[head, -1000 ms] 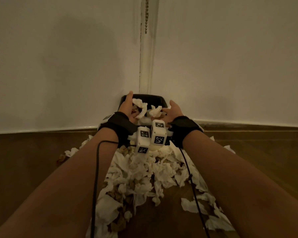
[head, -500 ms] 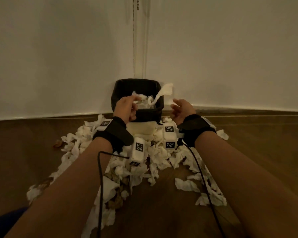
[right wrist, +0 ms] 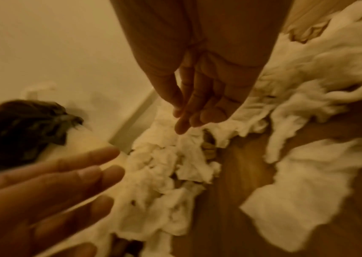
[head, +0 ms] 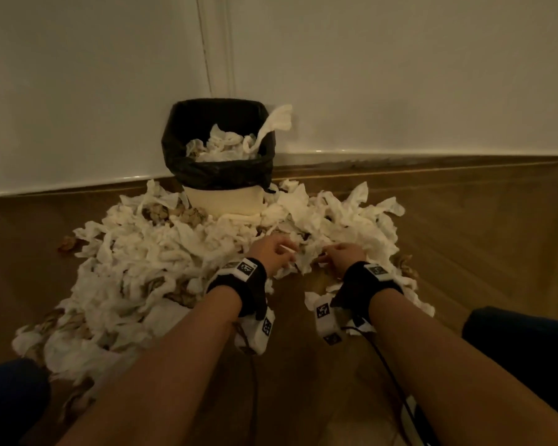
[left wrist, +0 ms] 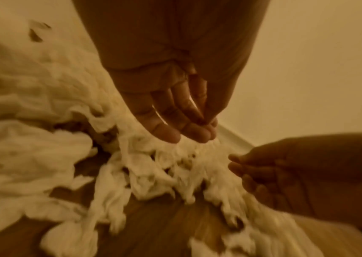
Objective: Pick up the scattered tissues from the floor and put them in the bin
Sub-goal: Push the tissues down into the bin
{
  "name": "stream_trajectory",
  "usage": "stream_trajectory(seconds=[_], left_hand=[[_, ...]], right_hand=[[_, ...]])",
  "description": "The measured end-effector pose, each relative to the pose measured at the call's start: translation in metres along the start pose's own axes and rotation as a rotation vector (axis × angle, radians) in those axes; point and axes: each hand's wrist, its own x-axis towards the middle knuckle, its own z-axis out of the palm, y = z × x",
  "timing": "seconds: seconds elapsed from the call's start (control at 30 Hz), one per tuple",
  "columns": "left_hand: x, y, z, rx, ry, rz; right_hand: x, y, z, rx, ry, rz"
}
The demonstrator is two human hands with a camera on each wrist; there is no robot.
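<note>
Both grips slack above tissues (head: 161, 252)

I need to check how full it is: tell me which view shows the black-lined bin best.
Head view: the black-lined bin shows whole, white tissues inside. The right wrist view catches only a blurred patch of black liner; the left wrist view shows none.

The lower part of the bin (head: 223, 201) is buried behind the heaped tissues (head: 149, 252). In the head view the fingertips of the left hand (head: 271, 252) and right hand (head: 343, 255) are lost among the paper. Both wrist pictures are smeared; tissue edges cannot be made out.
</note>
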Motion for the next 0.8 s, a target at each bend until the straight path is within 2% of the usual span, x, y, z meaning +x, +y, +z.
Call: stream_trajectory(seconds=[0.1,0.2,0.3,0.43,0.53,0.8], left_hand=[[0.004,-0.004,0.035,0.294,-0.091,0.089],[0.006,-0.009,0.071,0.577,-0.190,0.207],[0.004,-0.018,0.105,0.761,-0.249,0.311],[0.000,-0.028,0.131,0.857,-0.358,0.413],[0.003,-0.031,0.139,0.913,-0.420,0.333],[-0.008,-0.028,0.157,1.073,-0.321,0.369]], right_hand=[[0.005,0.026,-0.013,-0.101,0.079,0.003],[0.005,0.042,-0.028,-0.097,0.239,0.012],[0.003,0.049,-0.041,-0.113,0.360,0.020],[0.003,0.055,-0.053,-0.073,0.431,-0.015],[0.002,0.060,-0.061,-0.044,0.533,-0.031],[0.004,0.076,-0.076,0.134,0.749,-0.043]])
